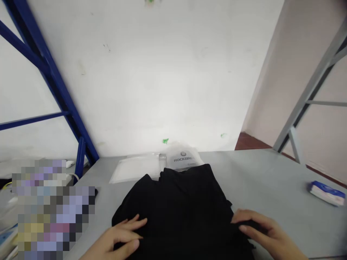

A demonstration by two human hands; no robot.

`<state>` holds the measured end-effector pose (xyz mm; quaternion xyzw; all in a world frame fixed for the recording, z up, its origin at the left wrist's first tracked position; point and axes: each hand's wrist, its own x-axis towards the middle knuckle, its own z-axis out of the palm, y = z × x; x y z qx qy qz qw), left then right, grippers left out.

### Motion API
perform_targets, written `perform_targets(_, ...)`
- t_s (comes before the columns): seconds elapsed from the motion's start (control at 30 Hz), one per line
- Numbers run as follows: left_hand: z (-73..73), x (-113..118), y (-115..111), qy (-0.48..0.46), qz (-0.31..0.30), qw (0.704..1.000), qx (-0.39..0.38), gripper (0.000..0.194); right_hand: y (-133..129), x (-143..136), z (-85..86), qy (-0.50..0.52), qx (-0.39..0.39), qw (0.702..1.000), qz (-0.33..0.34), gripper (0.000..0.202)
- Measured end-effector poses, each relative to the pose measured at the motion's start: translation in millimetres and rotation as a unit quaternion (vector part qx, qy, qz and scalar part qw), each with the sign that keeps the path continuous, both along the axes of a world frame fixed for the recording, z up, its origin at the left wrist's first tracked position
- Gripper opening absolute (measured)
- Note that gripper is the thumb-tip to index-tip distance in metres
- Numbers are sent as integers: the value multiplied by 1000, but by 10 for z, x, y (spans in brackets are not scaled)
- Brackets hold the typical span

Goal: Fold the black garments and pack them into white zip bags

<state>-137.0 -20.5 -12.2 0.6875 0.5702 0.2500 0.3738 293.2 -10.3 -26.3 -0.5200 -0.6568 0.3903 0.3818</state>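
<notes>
A black cloth garment [181,206] lies spread on the grey table, its lower part running out of the bottom of the view. On its left side rests my left hand [119,236], with fingers apart and fingertips on the fabric. At the garment's right edge, my right hand [261,229] pinches the black cloth between thumb and fingers. Just behind the garment are a flat clear plastic bag with white contents [137,168] and a frosted bag with dark lettering [181,157].
A blue and white soft pack [327,193] lies at the right of the grey table [260,177]. Blue metal posts [58,86] stand at the left and a grey frame [311,86] at the right. Blurred-out items [54,213] fill the left side. A white wall rises behind.
</notes>
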Motion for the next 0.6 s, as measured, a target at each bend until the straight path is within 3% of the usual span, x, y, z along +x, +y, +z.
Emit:
perform_targets(0.13,184,122,123,100,108,987,68,39,61,-65,-31,-50,-22,998,-29,27)
perform_targets(0.3,284,378,370,342,121,927,96,23,316,-257,-99,-234,7,969,-71,17)
perform_targets(0.4,359,501,466,364,113,914,139,12,544,-239,-43,-259,37,963,-66,20)
perform_targets(0.47,448,634,557,363,91,909,186,18,731,-196,55,-263,81,960,-56,29)
perform_targets(0.6,518,1012,943,323,-32,913,248,26,1147,-170,191,-280,144,949,-19,39)
